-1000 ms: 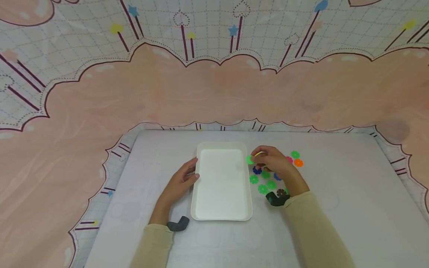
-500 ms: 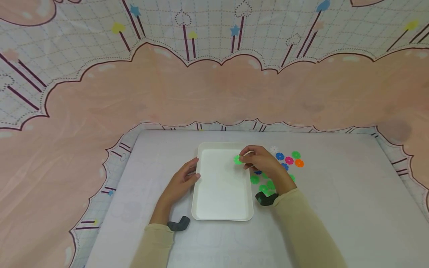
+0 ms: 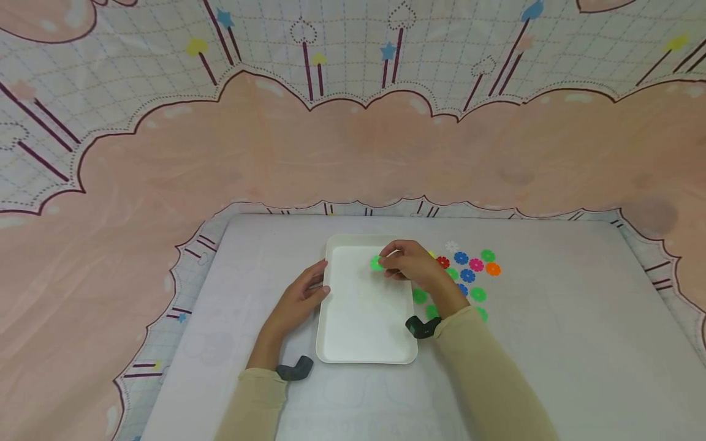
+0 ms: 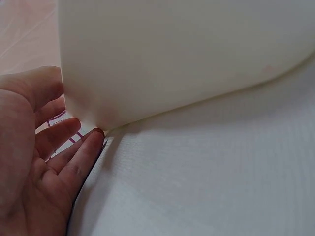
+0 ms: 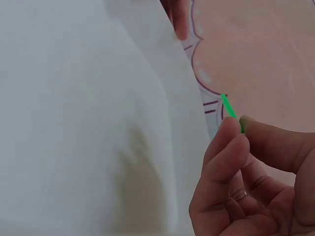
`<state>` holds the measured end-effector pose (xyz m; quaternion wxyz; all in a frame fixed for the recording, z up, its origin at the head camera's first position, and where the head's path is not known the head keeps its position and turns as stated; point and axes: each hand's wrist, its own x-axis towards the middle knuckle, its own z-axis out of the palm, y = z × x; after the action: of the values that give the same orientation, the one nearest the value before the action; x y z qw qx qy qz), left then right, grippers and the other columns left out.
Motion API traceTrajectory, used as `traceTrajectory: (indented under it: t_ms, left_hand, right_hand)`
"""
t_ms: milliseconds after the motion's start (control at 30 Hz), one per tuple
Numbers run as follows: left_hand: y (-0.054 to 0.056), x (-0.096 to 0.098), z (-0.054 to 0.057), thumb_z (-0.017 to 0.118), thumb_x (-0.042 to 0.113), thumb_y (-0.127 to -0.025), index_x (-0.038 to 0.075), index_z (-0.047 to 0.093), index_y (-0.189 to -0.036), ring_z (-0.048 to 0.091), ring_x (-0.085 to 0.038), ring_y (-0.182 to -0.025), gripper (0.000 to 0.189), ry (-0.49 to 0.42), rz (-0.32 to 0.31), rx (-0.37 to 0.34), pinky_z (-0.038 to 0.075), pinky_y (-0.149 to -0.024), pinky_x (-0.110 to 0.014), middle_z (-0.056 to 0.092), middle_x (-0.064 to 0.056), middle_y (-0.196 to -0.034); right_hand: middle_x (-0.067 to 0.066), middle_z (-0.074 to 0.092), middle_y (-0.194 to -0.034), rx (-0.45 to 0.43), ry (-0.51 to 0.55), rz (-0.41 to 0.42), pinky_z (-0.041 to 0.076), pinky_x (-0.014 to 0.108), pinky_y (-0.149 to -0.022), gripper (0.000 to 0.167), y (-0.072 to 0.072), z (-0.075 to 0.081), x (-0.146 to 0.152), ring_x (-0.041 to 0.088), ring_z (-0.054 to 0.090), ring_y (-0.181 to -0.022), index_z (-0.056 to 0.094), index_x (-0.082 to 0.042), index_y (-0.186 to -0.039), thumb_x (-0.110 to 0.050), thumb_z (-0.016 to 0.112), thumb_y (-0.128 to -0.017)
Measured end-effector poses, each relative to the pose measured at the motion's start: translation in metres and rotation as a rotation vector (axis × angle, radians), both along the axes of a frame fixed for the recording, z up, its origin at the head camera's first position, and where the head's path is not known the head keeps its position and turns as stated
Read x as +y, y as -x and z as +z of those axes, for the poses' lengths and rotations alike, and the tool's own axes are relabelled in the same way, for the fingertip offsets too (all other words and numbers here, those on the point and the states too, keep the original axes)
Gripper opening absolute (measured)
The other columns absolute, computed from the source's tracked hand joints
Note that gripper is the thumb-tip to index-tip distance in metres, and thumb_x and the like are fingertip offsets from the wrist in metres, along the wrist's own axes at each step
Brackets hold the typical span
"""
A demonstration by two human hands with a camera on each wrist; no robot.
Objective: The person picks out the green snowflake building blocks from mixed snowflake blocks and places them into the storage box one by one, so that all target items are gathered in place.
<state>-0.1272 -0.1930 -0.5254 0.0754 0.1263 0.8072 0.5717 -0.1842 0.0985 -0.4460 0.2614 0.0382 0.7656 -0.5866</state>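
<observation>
A white rectangular tray [image 3: 364, 324] lies on the table. My left hand [image 3: 295, 300] is at its left side, and in the left wrist view the fingertips touch the tray's outer wall [image 4: 157, 59] with the fingers relaxed. Above the upper right part of the tray is my right hand [image 3: 410, 263]. Its thumb and fingers pinch a small bright green notched plastic disc [image 3: 376, 263]. Seen from the right wrist, that disc is turned edge-on, a thin green strip sticking up from the fingertips, and the hand's shadow falls on the tray floor.
Right of the tray lie several loose notched discs, among them a red disc [image 3: 443, 263], an orange disc [image 3: 493, 269], a white disc [image 3: 451, 246] and a blue disc [image 3: 467, 275]. The right forearm hides part of them. A patterned pink cloth [image 3: 353, 153] hangs beyond the table [image 3: 551, 343].
My right hand has carried the green disc left, from beside the tray to over it. More loose discs show behind the forearm. The left hand stays at the tray's edge.
</observation>
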Motion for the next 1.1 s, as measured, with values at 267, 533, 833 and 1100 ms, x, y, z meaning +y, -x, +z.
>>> traceTrajectory:
  t_ms: [267,533,833,1100]
  left_hand:
    - [0.000,0.000,0.000,0.066,0.025,-0.101,0.020,0.041,-0.157,0.054,-0.033,-0.138,0.061,-0.005,0.001,-0.017,0.051,-0.111,-0.046,0.049,-0.011,-0.155]
    - [0.000,0.000,0.001,0.066,0.026,-0.101,0.021,0.041,-0.157,0.054,-0.033,-0.139,0.062,-0.006,0.000,-0.018,0.051,-0.111,-0.045,0.047,-0.011,-0.156]
    - [-0.001,0.001,0.002,0.066,0.024,-0.101,0.019,0.040,-0.157,0.055,-0.037,-0.137,0.062,-0.014,-0.011,-0.013,0.052,-0.110,-0.046,0.048,-0.014,-0.156]
    - [0.001,-0.001,0.000,0.064,0.022,-0.102,0.019,0.039,-0.158,0.054,-0.035,-0.138,0.061,-0.007,-0.018,-0.023,0.053,-0.109,-0.043,0.046,-0.013,-0.157]
  right_hand:
    - [0.009,0.071,-0.099,-0.003,0.007,0.007,0.061,0.024,-0.077,0.020,0.003,-0.005,-0.014,0.023,0.067,-0.087,0.065,-0.007,-0.113,-0.018,0.072,-0.096]
    - [0.008,0.070,-0.092,0.032,0.005,0.026,0.059,0.021,-0.071,0.019,0.006,-0.013,-0.028,0.020,0.065,-0.081,0.065,-0.007,-0.109,-0.020,0.071,-0.097]
    - [0.007,0.070,-0.088,0.032,-0.019,0.008,0.058,0.023,-0.067,0.017,0.008,-0.018,-0.046,0.019,0.064,-0.075,0.067,-0.009,-0.106,-0.020,0.074,-0.094]
    - [0.007,0.069,-0.085,0.026,-0.004,-0.030,0.057,0.021,-0.061,0.016,0.009,-0.024,-0.058,0.016,0.062,-0.069,0.066,-0.007,-0.102,-0.017,0.075,-0.093]
